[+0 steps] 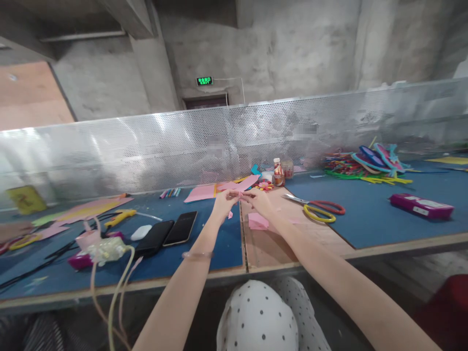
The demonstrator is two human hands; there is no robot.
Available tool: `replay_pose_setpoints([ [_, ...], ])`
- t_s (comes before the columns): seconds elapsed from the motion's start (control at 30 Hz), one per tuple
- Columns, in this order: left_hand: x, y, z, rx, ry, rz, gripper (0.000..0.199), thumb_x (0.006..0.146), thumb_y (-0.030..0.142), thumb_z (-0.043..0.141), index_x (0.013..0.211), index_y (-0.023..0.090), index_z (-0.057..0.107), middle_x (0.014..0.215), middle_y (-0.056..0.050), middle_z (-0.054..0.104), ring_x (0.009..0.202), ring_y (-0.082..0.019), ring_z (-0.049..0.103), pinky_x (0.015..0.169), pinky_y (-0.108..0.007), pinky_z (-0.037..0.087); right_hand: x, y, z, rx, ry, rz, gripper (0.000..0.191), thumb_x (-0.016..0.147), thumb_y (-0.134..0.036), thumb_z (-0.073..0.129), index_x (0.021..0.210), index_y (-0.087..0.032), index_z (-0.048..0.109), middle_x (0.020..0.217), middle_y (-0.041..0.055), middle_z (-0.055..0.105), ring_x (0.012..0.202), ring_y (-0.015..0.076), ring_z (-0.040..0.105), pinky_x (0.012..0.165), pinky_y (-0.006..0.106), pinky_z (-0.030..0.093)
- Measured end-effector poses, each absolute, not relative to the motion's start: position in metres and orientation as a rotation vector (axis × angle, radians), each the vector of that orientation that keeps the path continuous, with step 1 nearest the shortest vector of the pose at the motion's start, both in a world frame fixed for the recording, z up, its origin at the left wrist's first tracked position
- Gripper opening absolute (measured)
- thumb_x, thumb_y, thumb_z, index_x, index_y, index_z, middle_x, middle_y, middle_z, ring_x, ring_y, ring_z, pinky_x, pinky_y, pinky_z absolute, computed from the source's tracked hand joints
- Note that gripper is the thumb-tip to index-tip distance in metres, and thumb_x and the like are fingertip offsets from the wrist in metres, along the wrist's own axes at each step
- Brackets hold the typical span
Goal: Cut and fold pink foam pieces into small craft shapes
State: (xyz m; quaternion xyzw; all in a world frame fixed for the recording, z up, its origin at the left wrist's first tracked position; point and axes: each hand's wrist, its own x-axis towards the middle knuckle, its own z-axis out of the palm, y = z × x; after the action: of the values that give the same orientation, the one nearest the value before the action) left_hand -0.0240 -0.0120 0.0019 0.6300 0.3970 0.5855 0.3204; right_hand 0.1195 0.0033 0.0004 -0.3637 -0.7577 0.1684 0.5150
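Note:
My left hand [222, 204] and my right hand [260, 202] meet above the middle of the table, fingertips pinched together. Between them is a small piece of pink paper [240, 194]; its exact shape is too small to make out. Just below my left fingers is a pink paper scrap [230, 215]. A folded pink paper piece [258, 221] lies on the bare board under my right wrist. To the right of that wrist rest scissors [321, 208] with one red and one yellow handle loop, blades pointing left.
Pink paper sheets [200, 193] lie behind my hands, near a small bottle [278, 171] and a glass jar [288, 169]. On the left are a phone [181, 228], a black power bank [154, 238] and cables. Pipe cleaners [343, 165] and a purple box [421, 206] sit right.

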Motion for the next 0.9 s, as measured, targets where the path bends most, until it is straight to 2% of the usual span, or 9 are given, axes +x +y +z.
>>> replay_pose_setpoints([
  [0.2,-0.027,-0.004,-0.002,1.696,0.949,1.559,0.024,0.061,0.026,0.066,0.08,0.013,0.062,0.082,-0.007,0.066,0.074,-0.016,0.06,0.061,-0.026,0.047,0.121,-0.001,0.004,-0.859,-1.771,0.43,0.016,0.072,-0.021,0.058,0.082,-0.016,0.07,0.083,0.006,0.068,0.066,0.012,0.056,0.062,0.023,0.044],
  [0.53,-0.028,-0.002,-0.002,1.669,0.956,1.553,0.025,0.059,0.028,0.067,0.08,0.014,0.061,0.082,-0.007,0.066,0.073,-0.015,0.059,0.06,-0.025,0.046,0.121,-0.008,0.008,-0.864,-1.752,0.555,0.02,0.072,-0.025,0.055,0.079,-0.012,0.07,0.073,0.0042,0.066,0.049,0.0066,0.045,0.04,0.016,0.034],
  [0.9,-0.027,-0.004,-0.002,1.605,0.949,1.542,0.026,0.058,0.028,0.068,0.079,0.014,0.061,0.083,-0.007,0.065,0.073,-0.015,0.058,0.059,-0.024,0.045,0.123,-0.008,0.01,-0.856,-1.815,0.522,0.024,0.072,-0.019,0.053,0.089,-0.016,0.071,0.081,0.0052,0.067,0.057,0.0088,0.05,0.044,0.016,0.036],
])
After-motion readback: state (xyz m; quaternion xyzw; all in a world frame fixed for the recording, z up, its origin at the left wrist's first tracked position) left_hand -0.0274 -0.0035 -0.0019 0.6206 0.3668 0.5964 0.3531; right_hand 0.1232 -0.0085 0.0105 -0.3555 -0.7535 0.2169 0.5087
